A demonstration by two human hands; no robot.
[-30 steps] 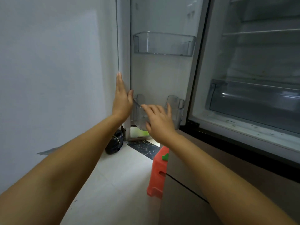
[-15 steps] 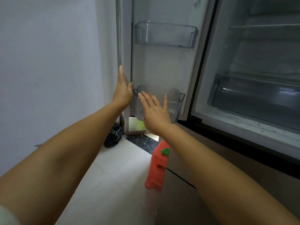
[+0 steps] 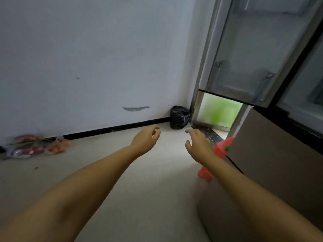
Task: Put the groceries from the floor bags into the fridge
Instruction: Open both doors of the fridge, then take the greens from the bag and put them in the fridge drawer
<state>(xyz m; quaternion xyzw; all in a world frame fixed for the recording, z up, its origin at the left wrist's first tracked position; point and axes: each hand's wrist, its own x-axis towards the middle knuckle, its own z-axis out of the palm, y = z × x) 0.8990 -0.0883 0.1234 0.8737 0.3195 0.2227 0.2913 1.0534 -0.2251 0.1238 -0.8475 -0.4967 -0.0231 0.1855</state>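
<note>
Reaching forward over the pale floor [image 3: 139, 198], both bare forearms stretch out with nothing in either hand. The left hand [image 3: 146, 138] hangs with its fingers loosely curled and apart, gripping nothing; the right hand [image 3: 198, 143] is spread, fingers relaxed and a little wide, also holding nothing. Just right of the right hand stands a red plastic stool [image 3: 217, 154], pressed against the fridge's lower drawer front [image 3: 272, 154] (its far side is hidden by the wrist). Left of the fridge, well apart from both hands, the grocery bags [image 3: 35, 147] lie slumped on the floor against the wall's black skirting, their long axis running along the wall; contents are blurred, red and orange. Beyond the hands, a black tied bag [image 3: 179, 119] sits in the corner beside the open fridge door [image 3: 244, 58].
</note>
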